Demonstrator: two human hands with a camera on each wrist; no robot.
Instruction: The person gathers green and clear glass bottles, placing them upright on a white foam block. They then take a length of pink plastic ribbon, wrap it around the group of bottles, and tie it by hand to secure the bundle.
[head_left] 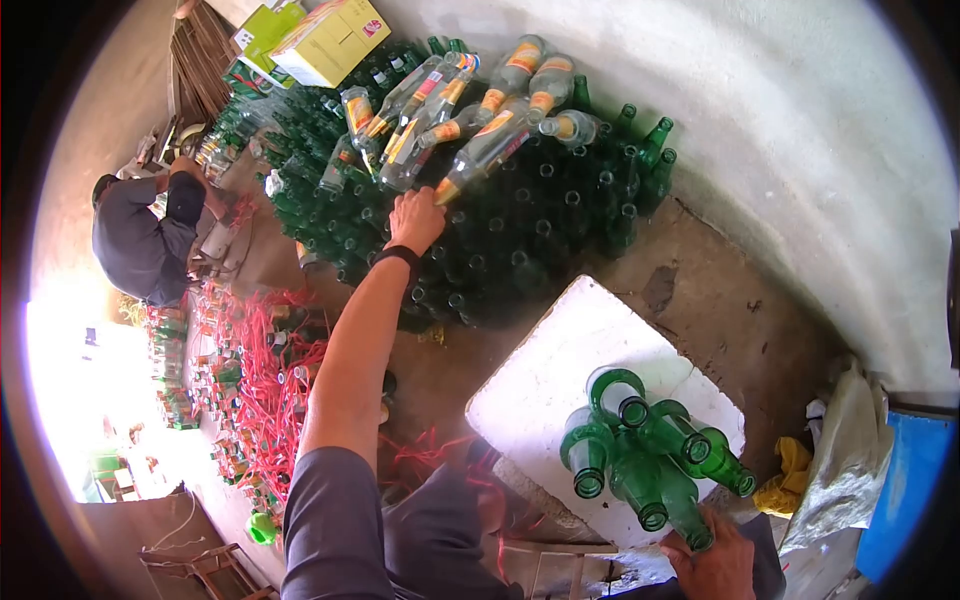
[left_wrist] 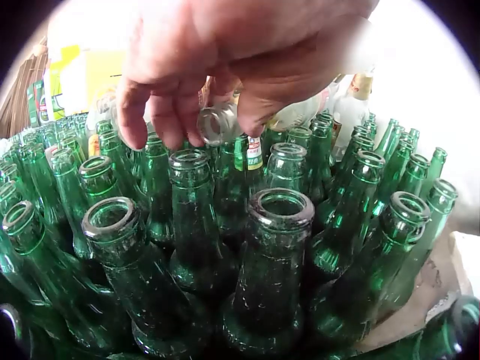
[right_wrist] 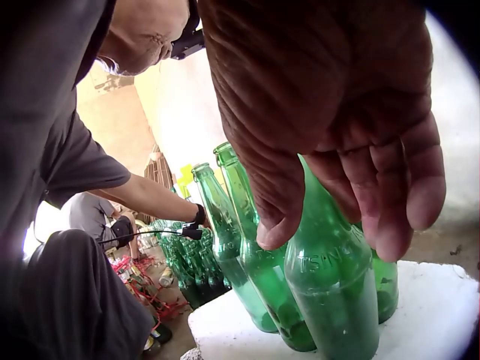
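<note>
right hand (head_left: 712,560), pinching one green beer bottle (head_left: 682,508) at near edge of white block (head_left: 550,355), others beside it; left hand (head_left: 415,220), curled round clear labelled bottle (head_left: 487,153), over massed green bottles (head_left: 500,245).

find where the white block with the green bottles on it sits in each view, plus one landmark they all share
Head: white block, lower half, right of centre, under a cluster of green bottles.
Left wrist: apparently only a pale edge, cut off at the right border.
Right wrist: white surface, bottom right, below the hand.
Shared landmark: the packed mass of bottles.
</note>
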